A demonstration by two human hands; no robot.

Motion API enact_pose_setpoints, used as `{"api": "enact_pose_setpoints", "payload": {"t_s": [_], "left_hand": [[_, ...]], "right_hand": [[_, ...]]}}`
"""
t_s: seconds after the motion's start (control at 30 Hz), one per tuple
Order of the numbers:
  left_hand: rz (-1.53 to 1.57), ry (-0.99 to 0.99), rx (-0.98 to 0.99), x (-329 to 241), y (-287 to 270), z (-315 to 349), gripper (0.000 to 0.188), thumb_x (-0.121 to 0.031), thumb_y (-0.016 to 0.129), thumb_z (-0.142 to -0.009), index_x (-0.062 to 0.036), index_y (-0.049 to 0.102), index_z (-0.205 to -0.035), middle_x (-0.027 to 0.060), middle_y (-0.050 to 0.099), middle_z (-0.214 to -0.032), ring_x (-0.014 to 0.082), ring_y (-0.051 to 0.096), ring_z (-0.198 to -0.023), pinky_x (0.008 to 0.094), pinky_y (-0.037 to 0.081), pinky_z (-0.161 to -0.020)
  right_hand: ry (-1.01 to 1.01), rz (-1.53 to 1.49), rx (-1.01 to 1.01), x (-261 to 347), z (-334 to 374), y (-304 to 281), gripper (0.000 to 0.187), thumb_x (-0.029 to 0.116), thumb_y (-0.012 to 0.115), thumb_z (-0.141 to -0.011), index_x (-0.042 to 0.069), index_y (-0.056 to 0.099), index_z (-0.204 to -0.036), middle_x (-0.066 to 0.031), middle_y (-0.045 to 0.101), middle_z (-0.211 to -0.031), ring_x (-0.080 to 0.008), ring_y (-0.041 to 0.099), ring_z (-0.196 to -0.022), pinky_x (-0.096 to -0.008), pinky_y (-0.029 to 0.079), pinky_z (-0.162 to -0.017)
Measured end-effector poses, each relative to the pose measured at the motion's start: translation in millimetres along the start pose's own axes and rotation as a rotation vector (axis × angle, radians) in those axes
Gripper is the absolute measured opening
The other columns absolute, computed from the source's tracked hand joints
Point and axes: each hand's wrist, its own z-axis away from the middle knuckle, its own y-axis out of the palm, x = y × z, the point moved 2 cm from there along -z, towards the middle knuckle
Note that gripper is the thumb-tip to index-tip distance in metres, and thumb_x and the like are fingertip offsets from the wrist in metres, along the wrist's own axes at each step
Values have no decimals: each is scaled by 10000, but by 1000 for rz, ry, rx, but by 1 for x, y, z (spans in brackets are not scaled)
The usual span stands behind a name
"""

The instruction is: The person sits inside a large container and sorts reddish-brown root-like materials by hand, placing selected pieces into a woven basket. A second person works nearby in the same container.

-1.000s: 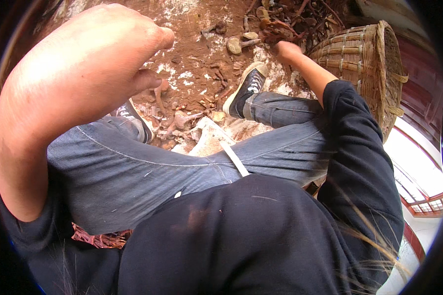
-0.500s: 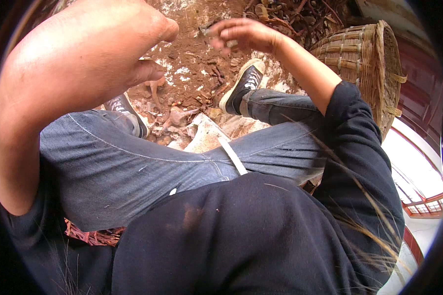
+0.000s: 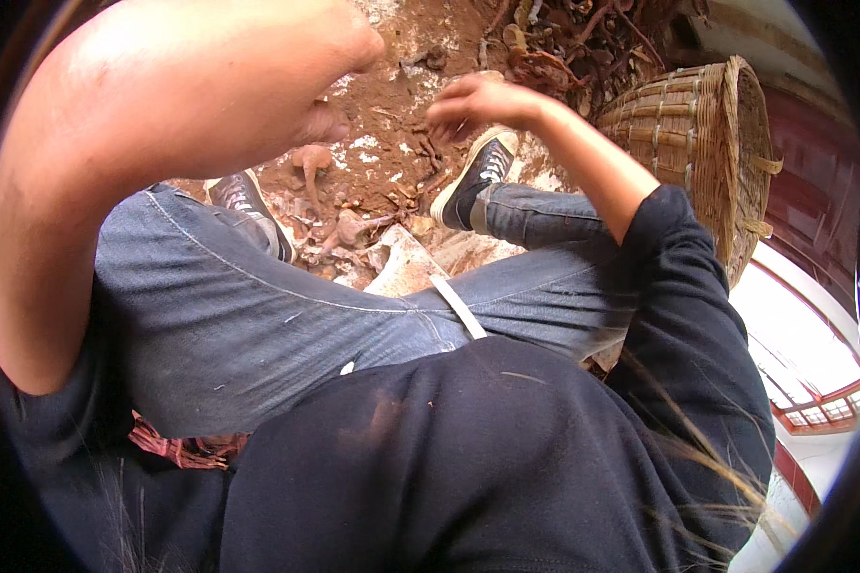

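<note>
My left hand (image 3: 339,67) is over the reddish-brown dirt floor (image 3: 382,105), partly hidden behind my own wrist and forearm; its thumb shows, but most fingers do not. To its right my right hand (image 3: 473,103) hangs palm down above my right shoe (image 3: 478,181), fingers loosely bent and apart, and I see nothing in them. The two hands do not touch. Below my left hand a brown, knobbed, root-like piece (image 3: 311,170) lies on the dirt. A similar pale brown piece (image 3: 352,229) rests between my shoes.
A woven bamboo basket (image 3: 678,129) lies tipped at the right. Dark roots and twigs (image 3: 583,43) are heaped at the far side. A pale, flat, torn piece (image 3: 406,263) lies between my legs. Reddish strands (image 3: 182,445) show by my left thigh.
My right hand has come nearer and a little to the right, its fingers now hanging lower. My left hand has shifted to the right. The view has moved slightly too.
</note>
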Motion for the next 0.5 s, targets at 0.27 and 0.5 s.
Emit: {"api": "enact_pose_setpoints", "payload": {"t_s": [0.27,0.5], "left_hand": [[91,-103,209,-1,-24,9,324,-191,634,-803,6,596,-1058,165,648,-915,303,628,-894,396,496,-797],[70,-286,487,-29,-50,-2,319,-253,556,-890,-13,589,-1097,158,661,-916,284,651,-873,394,527,-762]], "right_hand": [[572,1725,-202,-62,2,5,449,358,638,-819,16,622,-1109,-133,601,-1184,-292,502,-1179,-487,260,-1085],[233,1119,-226,-26,-13,-4,271,271,604,-833,14,656,-900,-170,661,-822,-272,647,-780,-437,490,-757]]}}
